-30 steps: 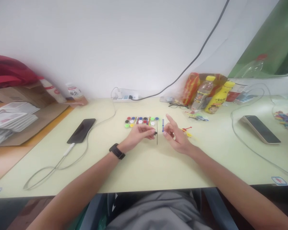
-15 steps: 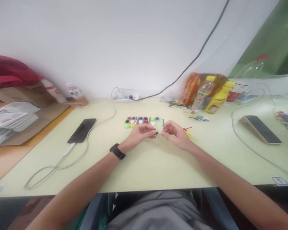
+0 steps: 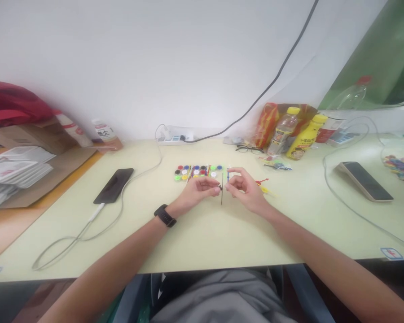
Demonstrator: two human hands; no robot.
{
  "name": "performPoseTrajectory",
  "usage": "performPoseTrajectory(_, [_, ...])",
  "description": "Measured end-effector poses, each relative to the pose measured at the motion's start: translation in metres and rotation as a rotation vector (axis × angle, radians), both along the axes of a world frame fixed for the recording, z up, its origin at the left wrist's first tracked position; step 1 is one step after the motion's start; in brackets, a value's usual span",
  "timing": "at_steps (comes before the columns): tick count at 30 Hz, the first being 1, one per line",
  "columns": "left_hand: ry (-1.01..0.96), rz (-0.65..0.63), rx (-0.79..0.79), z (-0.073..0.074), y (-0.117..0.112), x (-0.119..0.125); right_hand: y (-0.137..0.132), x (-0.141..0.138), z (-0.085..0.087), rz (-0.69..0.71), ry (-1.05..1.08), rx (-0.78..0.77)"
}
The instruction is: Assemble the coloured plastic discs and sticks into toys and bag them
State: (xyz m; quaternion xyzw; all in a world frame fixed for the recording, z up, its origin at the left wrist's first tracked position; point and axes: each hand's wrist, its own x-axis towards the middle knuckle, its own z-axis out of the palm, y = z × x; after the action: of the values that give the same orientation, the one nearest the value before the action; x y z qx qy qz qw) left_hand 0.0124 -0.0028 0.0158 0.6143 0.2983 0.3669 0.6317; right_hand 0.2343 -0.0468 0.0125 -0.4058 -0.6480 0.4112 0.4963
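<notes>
My left hand (image 3: 202,190) pinches a thin black propeller-like piece (image 3: 221,197) by its small dark hub, between thumb and forefinger. The piece stands nearly upright edge-on, above the table. Just to its right is my right hand (image 3: 244,189), fingers curled and thumb close to the fingertips; whatever they hold, if anything, is too small to make out. Behind the hands lie rows of small coloured round caps (image 3: 196,172) and thin sticks, partly hidden by my left hand. A blue piece (image 3: 228,175) shows beside my right fingertips. Red and yellow pieces (image 3: 264,188) lie beyond my right wrist.
A phone (image 3: 114,186) on a charging cable lies left; another phone (image 3: 366,181) leans at the right. Glasses (image 3: 250,149), a small plastic packet (image 3: 276,163), bottles (image 3: 305,137) and a power strip (image 3: 175,136) line the back. White packages (image 3: 20,166) are stacked far left.
The black piece, pale and blurred before, now shows as a sharp dark line. My right hand has shifted slightly, its forefinger more stretched. The view has tilted a little.
</notes>
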Motion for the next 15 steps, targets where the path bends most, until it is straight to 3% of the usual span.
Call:
performPoseTrajectory(4, [0.017,0.010,-0.012,0.0023,0.0002,-0.0011,-0.0026,0.0037,0.0020,-0.129,-0.052,0.157])
performPoseTrajectory(8, [0.028,-0.005,-0.048,0.0022,-0.0001,-0.0023,-0.0064,0.0069,0.0023,-0.105,-0.234,0.234])
performPoseTrajectory(11, [-0.005,0.014,-0.073,0.0016,0.0004,-0.0024,-0.0063,0.0080,0.0017,0.018,-0.319,0.109])
performPoseTrajectory(15, [-0.030,0.044,-0.077,0.0028,0.0013,-0.0023,-0.0025,0.0060,0.0023,0.136,-0.249,0.004])
